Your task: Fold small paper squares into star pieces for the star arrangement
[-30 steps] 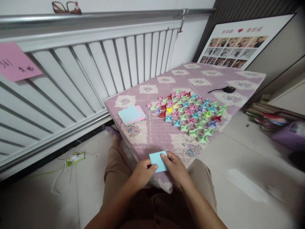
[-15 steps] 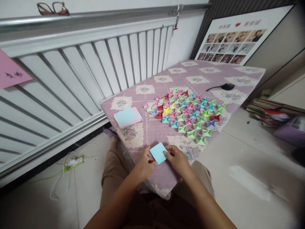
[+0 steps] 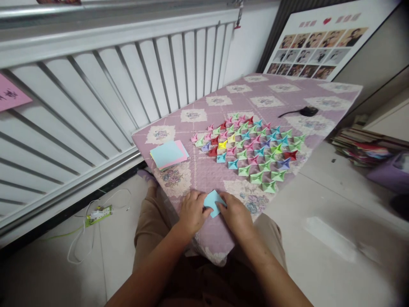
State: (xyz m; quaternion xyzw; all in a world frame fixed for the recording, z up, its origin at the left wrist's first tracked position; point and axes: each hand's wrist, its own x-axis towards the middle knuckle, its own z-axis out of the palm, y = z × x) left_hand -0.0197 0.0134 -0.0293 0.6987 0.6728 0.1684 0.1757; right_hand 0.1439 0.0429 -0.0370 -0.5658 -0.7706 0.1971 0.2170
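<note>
Between my two hands is a small light-blue square of paper (image 3: 213, 202), set cornerwise over the near end of the table. My left hand (image 3: 193, 210) grips its left corner, thumb on top. My right hand (image 3: 235, 211) pinches the right corner, with the thumb lying across the paper. The fingers beneath the sheet are hidden. A little beyond and to the left lies a stack of paper sheets (image 3: 168, 154), light blue on top with pink beneath. Past my right hand, many folded paper pieces (image 3: 244, 171) in green, blue, pink, red, yellow and purple stand in rows.
A patterned pink cloth covers the table (image 3: 204, 168). A black object with a cable (image 3: 308, 111) lies toward its far right. The radiator (image 3: 128, 94) runs along the left side. A power strip (image 3: 99, 214) with cables is on the floor. A photo board (image 3: 319, 42) leans behind.
My left hand has shifted from the paper's lower edge to its left corner, knuckles now turned up. Both thumbs now cover more of the paper. The view has tilted slightly downward.
</note>
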